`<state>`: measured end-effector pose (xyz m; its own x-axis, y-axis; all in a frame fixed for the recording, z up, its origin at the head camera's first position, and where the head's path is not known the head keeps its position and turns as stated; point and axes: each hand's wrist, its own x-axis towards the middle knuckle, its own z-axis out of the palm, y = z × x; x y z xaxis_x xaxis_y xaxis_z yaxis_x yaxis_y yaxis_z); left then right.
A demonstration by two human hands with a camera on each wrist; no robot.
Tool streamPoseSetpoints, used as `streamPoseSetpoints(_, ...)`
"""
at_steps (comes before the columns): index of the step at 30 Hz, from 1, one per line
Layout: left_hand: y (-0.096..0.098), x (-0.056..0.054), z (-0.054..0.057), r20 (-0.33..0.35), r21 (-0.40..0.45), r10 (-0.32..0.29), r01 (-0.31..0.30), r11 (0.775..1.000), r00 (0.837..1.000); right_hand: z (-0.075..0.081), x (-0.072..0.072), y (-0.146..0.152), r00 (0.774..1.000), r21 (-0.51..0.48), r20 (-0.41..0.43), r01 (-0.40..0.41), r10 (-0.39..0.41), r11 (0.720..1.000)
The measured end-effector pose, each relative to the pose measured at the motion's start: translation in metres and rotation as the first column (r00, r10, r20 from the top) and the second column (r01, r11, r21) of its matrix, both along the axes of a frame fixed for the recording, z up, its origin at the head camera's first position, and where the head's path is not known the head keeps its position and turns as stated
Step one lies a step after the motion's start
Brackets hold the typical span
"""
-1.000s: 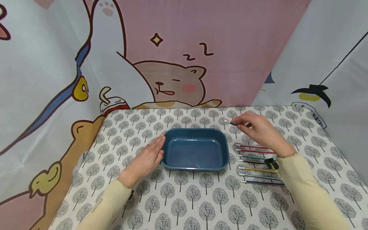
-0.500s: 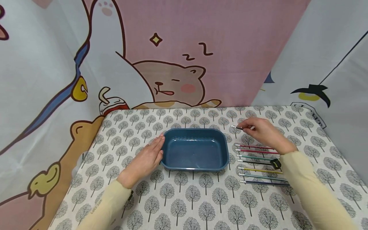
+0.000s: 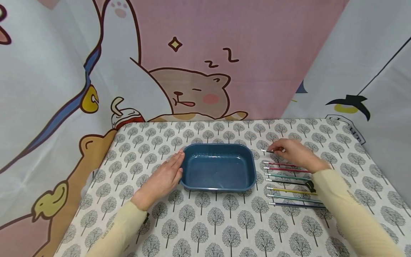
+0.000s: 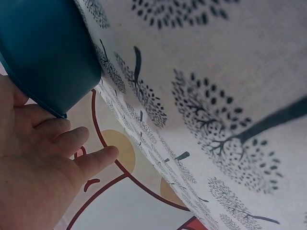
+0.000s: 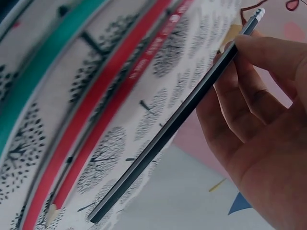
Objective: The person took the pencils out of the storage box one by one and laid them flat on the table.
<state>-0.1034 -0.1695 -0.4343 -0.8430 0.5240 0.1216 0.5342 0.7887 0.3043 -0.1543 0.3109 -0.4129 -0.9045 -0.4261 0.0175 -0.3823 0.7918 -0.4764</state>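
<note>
My right hand (image 3: pixel 293 153) pinches a black pencil (image 5: pixel 163 127) near its pale eraser end, between thumb and fingers. In the right wrist view the pencil slants down over the cloth, and its far end looks blunt. Two red pencils (image 5: pixel 103 115) and a green pencil (image 5: pixel 45 67) lie beside it there. With its fingers extended, my left hand (image 3: pixel 162 178) rests against the left side of a dark blue rectangular basin (image 3: pixel 218 171). The left wrist view shows those fingers at the rim of the basin (image 4: pixel 48 52). Nothing lies inside the basin.
Right of the basin lies a row of several pencils, among them a yellow pencil (image 3: pixel 289 191) and a dark blue pencil (image 3: pixel 295 205), eraser ends to the left. My right sleeve (image 3: pixel 350 210) covers part of the row's right side. A tree-print cloth (image 3: pixel 208 221) covers the table; cartoon-print curtains (image 3: pixel 257 53) stand behind.
My right hand has moved nearer to me and slightly right with the black pencil, down toward the row's far side. My left hand and the basin have stayed in place.
</note>
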Motion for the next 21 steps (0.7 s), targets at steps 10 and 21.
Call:
streamPoseSetpoints(10, 0.001, 0.0, 0.001, 0.025, -0.015, 0.007, -0.006, 1.0, 1.0, -0.016, -0.003, 0.003, 0.999, 0.036, 0.009, -0.034, 0.033, 0.999)
streamPoseSetpoints(21, 0.001, 0.001, 0.002, 0.01, 0.0, 0.001, -0.001, 1.0, 1.0, -0.022, -0.003, 0.005, 0.999, 0.044, 0.022, -0.034, 0.033, 0.998)
